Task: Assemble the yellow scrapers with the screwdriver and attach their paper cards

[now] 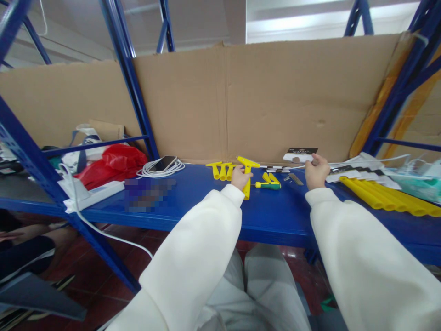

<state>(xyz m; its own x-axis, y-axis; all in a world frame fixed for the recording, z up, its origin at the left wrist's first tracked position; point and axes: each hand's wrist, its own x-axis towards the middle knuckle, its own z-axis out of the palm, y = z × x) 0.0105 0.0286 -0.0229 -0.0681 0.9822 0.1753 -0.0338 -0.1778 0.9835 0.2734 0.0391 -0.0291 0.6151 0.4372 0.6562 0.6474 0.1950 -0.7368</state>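
My left hand (pixel 239 178) is closed around the handle of a yellow T-shaped tool (pixel 247 184), its wide head pointing away from me. My right hand (pixel 316 172) pinches a black and white packaging card (pixel 300 154) by its right edge, above the blue shelf. Several yellow T-shaped tools (pixel 223 172) lie just left of my left hand. Between my hands are a green and yellow screwdriver (pixel 268 185), short yellow pieces (pixel 272 178) and a small metal plate (pixel 295 179).
Long yellow tubes (pixel 386 195) and more cards (pixel 365 175) lie at the right. A phone (pixel 163 163) rests on a coiled white cable (pixel 144 171). Further left are a power strip (pixel 103 192) and a red bag (pixel 117 163). Cardboard (pixel 275 101) stands behind; blue posts (pixel 132 82) rise at the sides.
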